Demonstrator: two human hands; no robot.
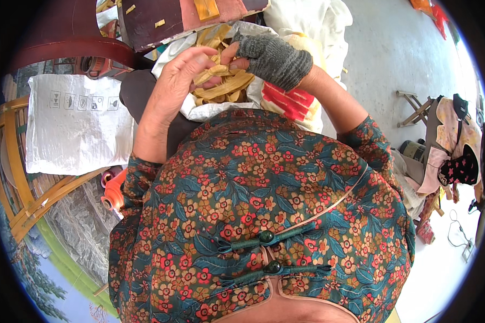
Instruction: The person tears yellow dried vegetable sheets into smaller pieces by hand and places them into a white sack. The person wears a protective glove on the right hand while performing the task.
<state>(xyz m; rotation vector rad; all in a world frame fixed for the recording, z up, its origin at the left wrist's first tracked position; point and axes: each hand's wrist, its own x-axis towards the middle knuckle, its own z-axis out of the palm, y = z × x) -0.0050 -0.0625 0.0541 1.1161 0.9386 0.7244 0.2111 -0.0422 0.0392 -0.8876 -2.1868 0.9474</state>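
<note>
A yellowish-brown, leathery dried strip (213,72) lies between my two hands, above an open white woven sack (215,110) that holds many similar strips (235,85). My left hand (186,72) is bare, and its curled fingers are around the left end of the strip. My right hand (266,58) wears a grey knitted fingerless glove. Its bare thumb and fingertips are close to the strip's right end; whether they pinch it I cannot tell. The two hands are near each other, with fingertips facing.
A dark red board (157,24) with small yellowish pieces and a wooden block (207,9) stands beyond the sack. A flattened white woven bag (81,133) lies at left over a wooden frame. A red-and-cream cloth (291,103) is right of the sack; a folding stool (414,109) stands farther right.
</note>
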